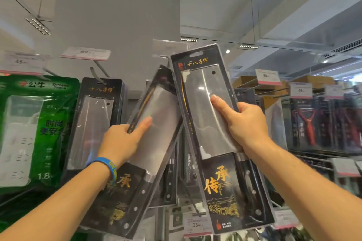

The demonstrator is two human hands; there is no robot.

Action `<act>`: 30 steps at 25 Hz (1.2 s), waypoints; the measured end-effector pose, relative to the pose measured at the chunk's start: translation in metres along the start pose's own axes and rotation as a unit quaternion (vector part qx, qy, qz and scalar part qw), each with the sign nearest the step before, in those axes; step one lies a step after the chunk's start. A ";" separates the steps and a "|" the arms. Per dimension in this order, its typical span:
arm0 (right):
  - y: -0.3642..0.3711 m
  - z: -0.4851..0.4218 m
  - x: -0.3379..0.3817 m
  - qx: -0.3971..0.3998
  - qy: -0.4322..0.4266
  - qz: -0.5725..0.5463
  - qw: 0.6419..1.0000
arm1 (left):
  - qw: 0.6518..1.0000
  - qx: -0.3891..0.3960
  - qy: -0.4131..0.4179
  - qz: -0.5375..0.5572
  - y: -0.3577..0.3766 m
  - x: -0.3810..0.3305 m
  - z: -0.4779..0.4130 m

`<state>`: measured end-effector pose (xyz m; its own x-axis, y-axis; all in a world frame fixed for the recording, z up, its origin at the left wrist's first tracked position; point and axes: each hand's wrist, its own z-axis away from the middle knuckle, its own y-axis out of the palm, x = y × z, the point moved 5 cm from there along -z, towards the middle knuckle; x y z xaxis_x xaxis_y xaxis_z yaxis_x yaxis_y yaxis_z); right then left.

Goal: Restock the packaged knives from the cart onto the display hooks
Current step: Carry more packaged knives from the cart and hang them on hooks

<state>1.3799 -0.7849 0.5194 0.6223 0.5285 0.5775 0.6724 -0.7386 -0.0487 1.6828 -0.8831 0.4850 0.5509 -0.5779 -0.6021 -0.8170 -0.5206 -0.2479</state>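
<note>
Both full: left grip [121, 143] clasps tilted knife pack [162, 107], thumb on its front; right grip [246, 123] clasps near-upright knife pack [203, 84].

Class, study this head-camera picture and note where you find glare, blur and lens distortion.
Head view: pale glare patches sit on the clear front of the right knife pack; the left knife pack looks smeared near its top; the green pack and the shelves at the right edge are soft; the wide lens stretches both forearms towards the lower corners.

knife packs [221, 143]: glossy clear plastic | blades [203, 88]: shiny metal | wristband [106, 166]: matt rubber
</note>
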 end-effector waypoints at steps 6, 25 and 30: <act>0.004 -0.002 -0.002 0.010 0.026 -0.008 1.000 | 1.000 0.030 0.005 -0.006 0.005 -0.008 0.002; 0.011 0.002 -0.012 0.001 0.021 -0.003 1.000 | 0.994 0.006 -0.056 0.090 -0.004 -0.002 -0.003; 0.011 0.005 -0.010 -0.009 0.012 -0.009 1.000 | 0.992 0.001 -0.074 0.104 0.001 0.002 0.004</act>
<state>1.3827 -0.7965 0.5093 0.5998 0.5322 0.5975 0.6759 -0.7366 -0.0224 1.6825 -0.8824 0.4809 0.3396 -0.5737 -0.7454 -0.9109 -0.3980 -0.1087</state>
